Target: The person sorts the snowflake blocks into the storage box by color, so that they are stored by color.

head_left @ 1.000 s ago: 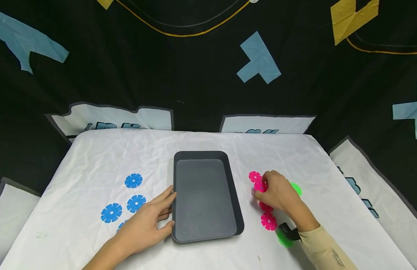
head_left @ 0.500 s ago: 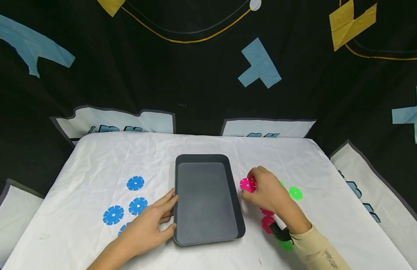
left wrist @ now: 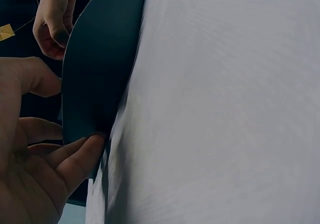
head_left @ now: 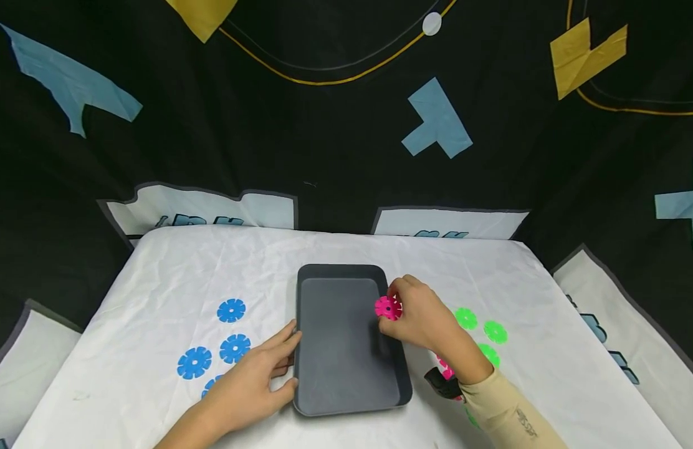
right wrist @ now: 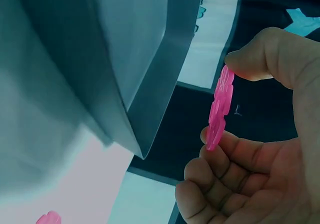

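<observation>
My right hand (head_left: 422, 313) pinches a pink notched disc (head_left: 388, 308) over the right rim of the dark grey baking pan (head_left: 352, 349). In the right wrist view the pink disc (right wrist: 220, 109) stands edge-on between thumb and fingers; whether it is one piece or more, I cannot tell. My left hand (head_left: 257, 375) rests its extended fingers and thumb against the pan's left wall. Up close in the left wrist view, those fingers (left wrist: 82, 159) touch the outside of the wall (left wrist: 102, 59). No disc shows inside the pan.
Several blue notched discs (head_left: 194, 362) lie on the white cloth (head_left: 156, 268) left of the pan. To its right are several green discs (head_left: 495, 332). More pink discs (head_left: 445, 366) are partly hidden under my right forearm. A black curtain (head_left: 335, 143) hangs behind the table.
My right hand has lifted the pink disc from the cloth and carried it left to the pan's right edge. Green discs have come into view behind it. The left hand stays at the pan.
</observation>
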`<state>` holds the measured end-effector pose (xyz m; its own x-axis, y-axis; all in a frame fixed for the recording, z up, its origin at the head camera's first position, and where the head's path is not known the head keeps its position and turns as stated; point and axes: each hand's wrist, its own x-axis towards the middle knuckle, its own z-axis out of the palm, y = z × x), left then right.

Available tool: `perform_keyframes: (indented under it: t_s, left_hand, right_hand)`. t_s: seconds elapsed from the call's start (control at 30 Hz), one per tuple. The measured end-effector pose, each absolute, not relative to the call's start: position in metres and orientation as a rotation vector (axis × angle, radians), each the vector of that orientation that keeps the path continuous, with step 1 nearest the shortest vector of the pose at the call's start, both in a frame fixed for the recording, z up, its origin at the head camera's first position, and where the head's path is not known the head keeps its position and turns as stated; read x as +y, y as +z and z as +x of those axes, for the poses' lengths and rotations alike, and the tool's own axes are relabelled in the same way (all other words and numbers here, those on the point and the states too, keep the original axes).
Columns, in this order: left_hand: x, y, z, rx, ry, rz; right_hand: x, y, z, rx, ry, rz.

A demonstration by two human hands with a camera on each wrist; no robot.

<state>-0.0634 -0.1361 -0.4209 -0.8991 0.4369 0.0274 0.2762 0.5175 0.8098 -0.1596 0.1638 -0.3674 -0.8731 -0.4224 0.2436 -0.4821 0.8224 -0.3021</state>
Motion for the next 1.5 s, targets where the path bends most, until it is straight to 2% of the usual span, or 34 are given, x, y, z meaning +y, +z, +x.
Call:
perform_keyframes:
  t_s: [0.7,1.1,1.5]
  left_hand:
    - [-0.136,-0.421,-0.063,2.603,1.304,0.615]
    - [-0.14,-0.42,-0.062,2.622,1.285,0.627]
    - [-0.139,-0.42,-0.062,2.626,1.278,0.647]
  right_hand:
    - [0.116,-0.381,-0.202,-2.839,0.504,0.88]
    - [0.07,-0.401,-0.224,-2.892,0.514,0.917]
    - [0.043,-0.418,-0.241,-2.925,0.459,0.906]
